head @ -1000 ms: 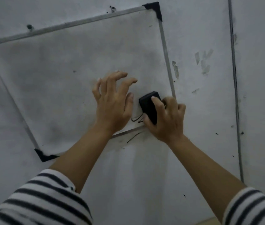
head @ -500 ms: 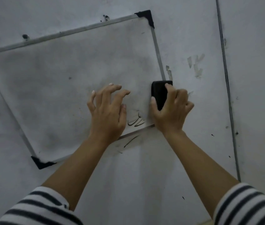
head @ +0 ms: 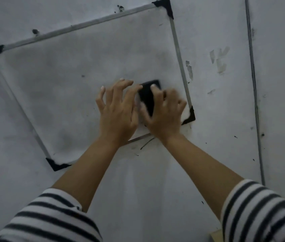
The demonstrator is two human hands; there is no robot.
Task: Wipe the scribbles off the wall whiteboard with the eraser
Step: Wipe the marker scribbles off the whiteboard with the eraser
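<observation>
Head view: right hand (head: 164,112) pinches the black eraser (head: 149,96), thumb on its left side, fingers (head: 155,89) over the top and right side, pad face pressed flat on the whiteboard (head: 86,88). Hand and eraser motion-blurred, so likely mid-stroke. Eraser sits near the board's lower right corner (head: 189,117), long axis running up the board, roughly parallel to the right frame edge (head: 178,55). Left hand (head: 119,112) just beside it, grip spread, fingertips braced on the board, holding nothing. Right hand is on the tool; left only steadies.

Any leftover scribble would be under or between the hands, below the eraser toward the bottom frame edge; hidden, cannot tell if ink remains. Rest of the board shows grey smear, no clear strokes. A dark mark (head: 146,143) lies on the wall (head: 216,137) just below the bottom frame, off the board.

Board hangs tilted, black plastic corners. Wall is scuffed, with peeled paint patches and a thin vertical line at right. Striped sleeves (head: 51,217) at frame bottom.
</observation>
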